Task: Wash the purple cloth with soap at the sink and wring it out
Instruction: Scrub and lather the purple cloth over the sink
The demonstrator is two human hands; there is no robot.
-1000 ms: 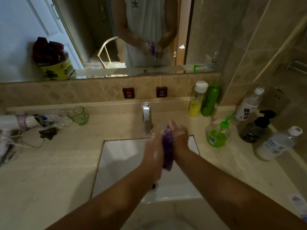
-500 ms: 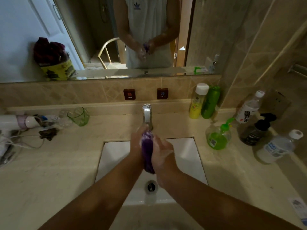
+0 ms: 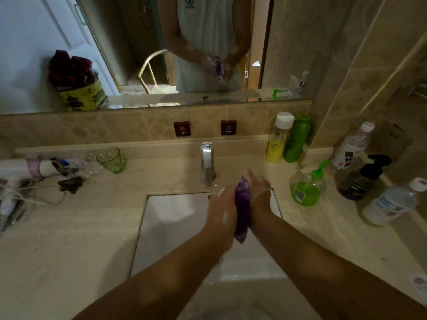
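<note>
The room was dim, its walls clad in beige tile (image 3: 346,54) laid partly on the diagonal. A wide mirror (image 3: 115,42) ran above a tiled backsplash (image 3: 92,128), reflecting a white panelled door (image 3: 34,31) and the curved back of a chair (image 3: 150,63). Two small dark plaques (marked HOT (image 3: 182,128) and COLD (image 3: 228,127)) sat on the backsplash. Below lay a pale stone surface (image 3: 69,250) with a raised ledge (image 3: 138,146) along the wall.

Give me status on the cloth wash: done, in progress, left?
Done: soap is on, with suds on both hands. In hand: left hand and right hand press the purple cloth between them over the sink. Left: wringing out; no water visibly running.
</note>
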